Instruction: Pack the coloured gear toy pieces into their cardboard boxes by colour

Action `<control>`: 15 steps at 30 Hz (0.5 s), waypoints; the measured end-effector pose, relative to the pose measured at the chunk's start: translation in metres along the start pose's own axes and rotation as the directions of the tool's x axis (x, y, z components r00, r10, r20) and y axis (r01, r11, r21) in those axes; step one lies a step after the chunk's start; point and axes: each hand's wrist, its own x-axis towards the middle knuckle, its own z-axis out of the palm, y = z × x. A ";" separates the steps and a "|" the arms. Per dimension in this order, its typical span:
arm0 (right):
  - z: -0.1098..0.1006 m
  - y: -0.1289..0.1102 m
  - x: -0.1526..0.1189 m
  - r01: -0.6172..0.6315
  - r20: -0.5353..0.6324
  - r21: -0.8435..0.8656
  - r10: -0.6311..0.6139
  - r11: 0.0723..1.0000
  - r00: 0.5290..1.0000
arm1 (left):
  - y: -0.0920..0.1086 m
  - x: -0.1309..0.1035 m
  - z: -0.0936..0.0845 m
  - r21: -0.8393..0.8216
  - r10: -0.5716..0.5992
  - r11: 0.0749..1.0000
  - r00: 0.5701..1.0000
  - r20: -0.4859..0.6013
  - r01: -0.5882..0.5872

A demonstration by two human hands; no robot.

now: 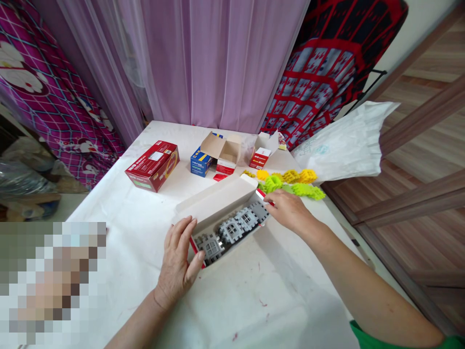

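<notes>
Open box of grey blocks between both hands (left flat-fingered, right loosely curled), each touching an end.

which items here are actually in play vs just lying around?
In play:
left hand on the near end of the open box
right hand at its far end
grey blocks inside it
yellow and green blocks just beyond it

Lying about:
red box
blue box
small red-and-white box
white bag
</notes>
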 end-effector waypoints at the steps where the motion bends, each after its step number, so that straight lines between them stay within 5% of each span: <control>1: -0.001 -0.001 0.000 0.007 0.019 -0.006 -0.007 1.000 1.000 | 0.000 0.000 0.000 -0.001 0.001 1.000 1.000 0.000 -0.001; 7: 0.000 -0.003 -0.003 0.198 0.029 0.073 -0.200 0.978 0.979 | 0.000 0.000 0.000 -0.005 -0.005 1.000 1.000 0.006 0.005; 11: -0.004 -0.005 0.003 0.483 0.076 0.182 -0.502 0.856 0.862 | -0.001 0.000 0.001 -0.012 0.008 1.000 1.000 -0.006 -0.008; 15: -0.016 -0.012 0.013 0.547 0.234 0.193 -0.579 0.815 0.781 | 0.000 0.001 0.001 -0.013 0.016 1.000 1.000 -0.016 -0.016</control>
